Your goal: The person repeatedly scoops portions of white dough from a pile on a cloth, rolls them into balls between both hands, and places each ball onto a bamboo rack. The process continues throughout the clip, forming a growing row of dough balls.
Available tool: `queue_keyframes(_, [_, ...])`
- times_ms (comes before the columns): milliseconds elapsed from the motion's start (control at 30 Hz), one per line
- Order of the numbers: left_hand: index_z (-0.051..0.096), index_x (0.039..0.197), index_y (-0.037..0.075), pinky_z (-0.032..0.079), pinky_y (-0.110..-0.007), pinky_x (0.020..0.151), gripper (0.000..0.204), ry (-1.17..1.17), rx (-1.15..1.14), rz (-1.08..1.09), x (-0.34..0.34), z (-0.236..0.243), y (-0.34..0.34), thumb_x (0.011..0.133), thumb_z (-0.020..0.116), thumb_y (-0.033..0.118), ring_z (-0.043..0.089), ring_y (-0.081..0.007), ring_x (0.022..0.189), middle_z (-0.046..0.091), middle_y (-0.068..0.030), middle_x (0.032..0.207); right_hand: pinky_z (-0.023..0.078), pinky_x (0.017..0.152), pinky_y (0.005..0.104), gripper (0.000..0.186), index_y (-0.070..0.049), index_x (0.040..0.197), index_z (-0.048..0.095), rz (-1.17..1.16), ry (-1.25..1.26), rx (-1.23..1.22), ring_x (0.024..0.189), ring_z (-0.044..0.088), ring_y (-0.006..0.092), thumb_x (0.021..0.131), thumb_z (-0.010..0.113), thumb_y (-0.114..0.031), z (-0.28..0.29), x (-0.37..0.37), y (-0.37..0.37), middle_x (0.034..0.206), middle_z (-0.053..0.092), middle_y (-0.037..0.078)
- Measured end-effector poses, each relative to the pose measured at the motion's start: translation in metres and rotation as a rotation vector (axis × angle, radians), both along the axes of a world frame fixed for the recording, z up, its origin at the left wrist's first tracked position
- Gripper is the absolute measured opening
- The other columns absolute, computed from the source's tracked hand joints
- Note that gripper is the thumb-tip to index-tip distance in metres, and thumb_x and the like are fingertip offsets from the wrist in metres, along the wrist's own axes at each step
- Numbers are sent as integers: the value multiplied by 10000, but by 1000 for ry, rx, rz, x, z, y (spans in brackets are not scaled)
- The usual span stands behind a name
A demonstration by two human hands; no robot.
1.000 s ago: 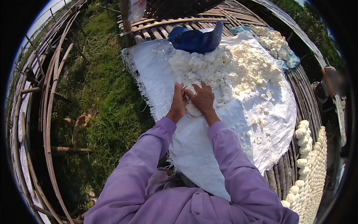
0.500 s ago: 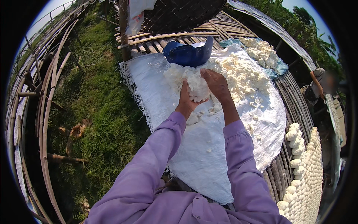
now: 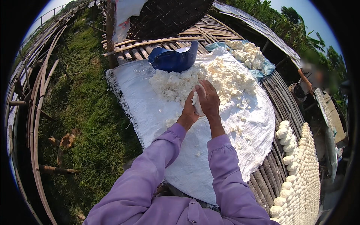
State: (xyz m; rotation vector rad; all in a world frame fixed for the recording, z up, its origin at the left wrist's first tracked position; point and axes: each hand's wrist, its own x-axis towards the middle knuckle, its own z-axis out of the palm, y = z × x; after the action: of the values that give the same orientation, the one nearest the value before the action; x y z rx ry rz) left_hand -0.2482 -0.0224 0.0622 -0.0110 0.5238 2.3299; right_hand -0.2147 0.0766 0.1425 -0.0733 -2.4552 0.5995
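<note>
Between my two hands is a lump of white crumbly dough (image 3: 198, 107), mostly covered by the fingers. My left hand (image 3: 189, 111) cups it from the left and below, while my right hand (image 3: 209, 100) presses over it from the right, fingers wrapped round. Just beyond them, a loose heap of the same off-white crumbly dough (image 3: 228, 79) spreads over a white woven sheet (image 3: 187, 157). At the far side of the heap lies a blue plastic container (image 3: 174, 60), tilted, with a cut-open shape.
More crumbly dough (image 3: 247, 55) rests on a light-blue sheet at the far right. Rows of rounded white balls (image 3: 300, 176) cover the slatted platform (image 3: 268, 183) to the right. A dark woven tray (image 3: 168, 18) stands at the back. Grass (image 3: 97, 123) lies left; a person (image 3: 305, 80) is far right.
Both hands have come nearer with the dough, away from the blue container. My right hand has closed over the lump, which was more exposed before. The whole view has shifted slightly.
</note>
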Motion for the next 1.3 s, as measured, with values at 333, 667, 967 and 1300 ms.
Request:
queue_keyframes(333, [453,1481,157,444,-585,1036,910,-4,-40,-22,32,0,-4,876,485,836,560,-329,1286,561,-123,1413,536,919,342,353,-25,1177,742,-69,82,-103,1003,719,256,1024,585,-302,-8,34,5,1070,756,168])
queue_keyframes(667, [409,1509,82,472,-539,1051,963,54,48,-170,52,12,8,904,430,831,560,-330,1298,569,-140,1417,563,783,381,421,-45,1087,752,-176,-81,-743,886,710,213,1027,547,-408,-8,63,15,1039,757,88])
queue_keyframes(967, [495,1440,145,509,-588,1005,794,-9,-131,-155,93,11,20,947,449,765,624,-318,1184,591,-124,1361,506,979,326,435,3,1283,675,106,357,-570,1117,675,219,1092,477,-336,44,126,18,1224,725,153])
queue_keyframes(1300, [396,1494,14,461,-563,1073,1067,170,117,-262,147,33,46,860,451,870,567,-319,1285,540,-175,1409,538,808,390,409,-29,1196,694,-315,435,-257,865,697,279,1050,507,-363,-2,169,50,994,744,164])
